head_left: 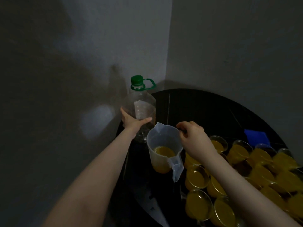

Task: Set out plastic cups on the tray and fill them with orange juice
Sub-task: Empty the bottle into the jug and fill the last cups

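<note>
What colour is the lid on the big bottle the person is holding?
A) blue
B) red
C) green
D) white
C: the bottle, gripped by the left hand, has a green cap screwed on top, with a green carry loop beside it.

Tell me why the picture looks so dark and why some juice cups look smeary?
Head view: the room is dim, with a soft light patch on the wall left of the bottle, which throws a shadow there; the juice cups toward the right edge blur and stretch from the wide lens; the jug and both hands stay fairly sharp.
</note>
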